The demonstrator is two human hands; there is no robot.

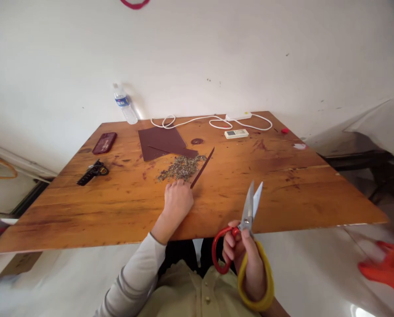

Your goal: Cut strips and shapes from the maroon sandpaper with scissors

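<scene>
**Maroon strip [202, 167] at the pile [183, 167], scissors [249, 208] well to its right**

The pile of shreds was my landmark on the counter [118, 220]. The strip stood just beside its right edge, its long axis slanting away from me and rightward. My left hand [178, 199] was nearer, closed on the strip's near end at the pile's near edge. My right hand [249, 254], well apart from the pile, to its right and closer to me, gripped the scissors by the red and yellow handles. Their blades were slightly parted and pointed away, leaning a little right, so they ran closer to parallel with the strip than across it.

Beyond the pile, a second strip [180, 151] overlapped a maroon sheet [155, 138], covering part of its near edge. My left fingertips were hidden beneath my knuckles, along with the strip's lower end. The shreds were probably dry, chopped scraps, but they were too fine to make out.
</scene>
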